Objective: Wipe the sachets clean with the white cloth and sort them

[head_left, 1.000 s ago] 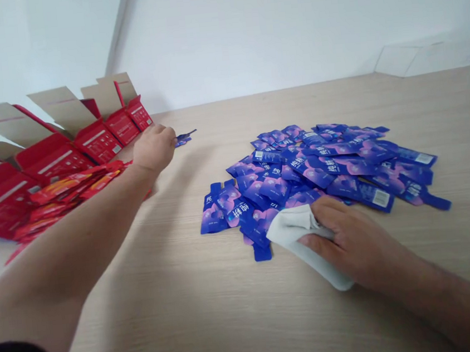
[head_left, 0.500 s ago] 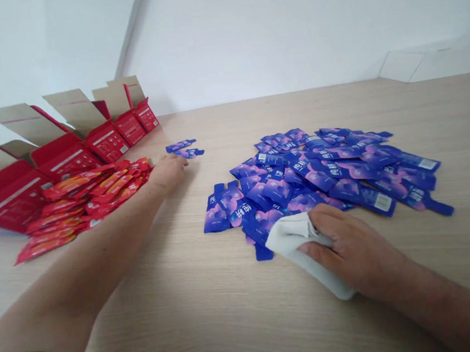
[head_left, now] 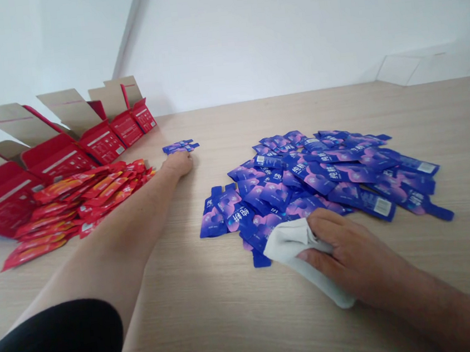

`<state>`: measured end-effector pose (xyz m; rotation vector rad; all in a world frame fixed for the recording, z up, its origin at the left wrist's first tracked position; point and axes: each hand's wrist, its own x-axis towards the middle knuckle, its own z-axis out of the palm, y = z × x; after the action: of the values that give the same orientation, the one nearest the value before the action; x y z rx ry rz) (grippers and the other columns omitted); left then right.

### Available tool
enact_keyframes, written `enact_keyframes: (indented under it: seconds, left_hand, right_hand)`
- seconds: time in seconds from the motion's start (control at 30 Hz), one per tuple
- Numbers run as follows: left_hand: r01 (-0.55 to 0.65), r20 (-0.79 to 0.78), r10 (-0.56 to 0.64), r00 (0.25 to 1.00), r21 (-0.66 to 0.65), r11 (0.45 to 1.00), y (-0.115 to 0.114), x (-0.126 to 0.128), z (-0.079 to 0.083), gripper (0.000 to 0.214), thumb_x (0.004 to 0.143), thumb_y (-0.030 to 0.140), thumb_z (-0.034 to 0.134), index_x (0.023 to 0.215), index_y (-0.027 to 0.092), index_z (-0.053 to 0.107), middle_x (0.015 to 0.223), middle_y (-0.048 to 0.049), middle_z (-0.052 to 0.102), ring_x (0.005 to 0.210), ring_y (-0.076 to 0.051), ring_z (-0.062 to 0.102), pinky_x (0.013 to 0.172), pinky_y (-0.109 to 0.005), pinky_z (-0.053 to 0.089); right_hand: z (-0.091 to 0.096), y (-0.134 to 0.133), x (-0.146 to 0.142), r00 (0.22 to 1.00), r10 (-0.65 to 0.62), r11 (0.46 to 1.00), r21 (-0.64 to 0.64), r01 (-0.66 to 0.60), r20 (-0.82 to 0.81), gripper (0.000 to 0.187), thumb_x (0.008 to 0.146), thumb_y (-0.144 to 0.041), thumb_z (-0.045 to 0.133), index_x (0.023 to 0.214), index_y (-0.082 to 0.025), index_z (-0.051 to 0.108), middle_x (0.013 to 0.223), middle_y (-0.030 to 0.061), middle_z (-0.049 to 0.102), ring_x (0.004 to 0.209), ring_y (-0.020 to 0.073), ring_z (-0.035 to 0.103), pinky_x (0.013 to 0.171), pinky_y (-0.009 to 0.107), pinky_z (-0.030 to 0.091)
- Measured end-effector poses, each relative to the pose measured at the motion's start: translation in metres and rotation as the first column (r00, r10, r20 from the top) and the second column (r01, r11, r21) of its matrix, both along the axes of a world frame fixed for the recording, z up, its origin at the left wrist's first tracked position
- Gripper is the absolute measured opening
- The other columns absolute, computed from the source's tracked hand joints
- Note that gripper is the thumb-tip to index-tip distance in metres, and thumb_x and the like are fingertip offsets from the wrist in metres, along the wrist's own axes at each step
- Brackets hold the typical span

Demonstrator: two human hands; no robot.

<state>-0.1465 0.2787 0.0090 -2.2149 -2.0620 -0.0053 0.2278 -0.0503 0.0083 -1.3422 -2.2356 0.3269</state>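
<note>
My left hand [head_left: 179, 163] reaches far across the table, at the near edge of a few small blue-purple sachets [head_left: 180, 146] lying close together. Its fingers are bent and mostly hidden behind the back of the hand, so whether they pinch a sachet cannot be made out. Closed round a folded white cloth [head_left: 294, 237], my right hand [head_left: 352, 247] is at the near edge of a big spread pile of blue-purple sachets [head_left: 302, 174]. The cloth overlaps the pile's front edge in view.
Red boxes [head_left: 101, 142] with raised cardboard flaps stand in a row at the left. Before them lies a stack of red-orange sachets [head_left: 89, 194], partly behind my left forearm. A white object [head_left: 429, 66] sits against the wall at the back right of the wooden table [head_left: 217, 323].
My left hand has moved slightly right, and the few sachets beside it now lie closer together. My right hand keeps its hold on the cloth in nearly the same place.
</note>
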Motion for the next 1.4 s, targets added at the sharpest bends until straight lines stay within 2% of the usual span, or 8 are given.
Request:
enact_keyframes:
  seconds: [0.17,0.37,0.53,0.8,1.07,1.2,1.3,1.4]
  left_hand:
    - [0.04,0.049,-0.04,0.998,-0.006,0.999,-0.022,0.011,0.008,0.042,0.097,0.036,0.062,0.131,0.012,0.063,0.134,-0.016,0.066,0.117,-0.029,0.064,0.101,-0.046,0.053]
    - [0.264,0.155,-0.249,0.956,-0.083,0.961,-0.089,0.029,0.019,0.047,0.092,0.038,0.055,0.132,0.017,0.068,0.127,-0.0082,0.074,0.112,-0.023,0.068,0.096,-0.029,0.05]
    - [0.346,0.228,-0.314,0.922,-0.118,0.931,-0.132,0.036,0.012,0.047,0.091,0.04,0.052,0.128,0.018,0.071,0.125,-0.0095,0.075,0.114,-0.024,0.068,0.1,-0.031,0.049]
    - [0.248,0.368,-0.172,0.914,-0.169,0.954,-0.146,0.045,0.01,0.042,0.081,0.055,0.063,0.1,0.019,0.075,0.091,-0.0076,0.078,0.078,-0.022,0.068,0.072,-0.031,0.052]
    - [0.127,0.459,-0.037,0.888,-0.167,0.978,-0.177,0.014,0.059,0.029,0.085,0.047,0.056,0.092,0.02,0.063,0.079,-0.0066,0.073,0.067,-0.022,0.068,0.06,-0.03,0.048]
    - [0.109,0.236,-0.136,0.962,0.122,0.987,-0.216,0.014,0.09,0.021,0.088,0.042,0.057,0.092,0.022,0.061,0.077,-0.0055,0.069,0.069,-0.022,0.064,0.058,-0.031,0.041]
    - [0.201,0.324,-0.243,0.914,0.158,0.967,-0.246,0.035,0.096,0.018,0.09,0.04,0.058,0.091,0.022,0.06,0.074,-0.0025,0.067,0.066,-0.019,0.061,0.058,-0.029,0.041]
    - [0.361,0.578,-0.346,0.739,0.094,0.928,-0.264,0.068,0.086,0.02,0.094,0.042,0.057,0.093,0.021,0.058,0.072,0.0001,0.064,0.062,-0.016,0.059,0.056,-0.027,0.042]
  right_hand:
    - [0.002,0.0,0.0,1.0,0.017,1.0,0.003,-0.017,0.005,0.009,0.093,-0.024,0.063,0.086,-0.022,0.057,0.093,0.0049,0.063,0.087,0.0215,0.062,0.078,0.035,0.053]
    - [-0.001,0.003,0.003,0.999,0.027,1.0,0.013,-0.027,0.022,0.013,0.096,-0.031,0.061,0.088,-0.021,0.056,0.092,0.0049,0.06,0.086,0.0216,0.059,0.077,0.034,0.049]
    - [-0.004,0.005,0.004,1.0,0.024,0.998,0.05,-0.025,0.02,0.015,0.095,-0.033,0.063,0.089,-0.021,0.056,0.091,0.005,0.058,0.086,0.0224,0.057,0.078,0.034,0.046]
    - [-0.003,0.007,0.005,1.0,0.009,0.994,0.104,-0.01,0.009,0.015,0.096,-0.034,0.062,0.089,-0.021,0.056,0.09,0.0031,0.057,0.083,0.0211,0.055,0.075,0.032,0.041]
    - [0.001,0.009,0.005,1.0,0.001,0.997,0.081,0.0,-0.014,0.014,0.094,-0.032,0.062,0.088,-0.021,0.056,0.088,0.0025,0.058,0.081,0.0199,0.054,0.072,0.032,0.039]
    - [0.004,0.007,0.003,0.996,0.061,0.998,0.0,-0.061,-0.062,0.014,0.092,-0.032,0.063,0.085,-0.021,0.056,0.085,0.0021,0.058,0.081,0.0202,0.055,0.072,0.032,0.041]
    - [0.007,0.003,0.001,0.979,0.151,0.981,-0.101,-0.165,-0.135,0.013,0.091,-0.033,0.063,0.09,-0.02,0.06,0.087,0.0028,0.059,0.084,0.0208,0.056,0.074,0.033,0.043]
    - [0.009,-0.001,-0.001,0.935,0.261,0.94,-0.157,-0.302,-0.238,0.019,0.093,-0.036,0.065,0.104,-0.02,0.065,0.105,0.0065,0.062,0.101,0.0236,0.058,0.088,0.037,0.047]
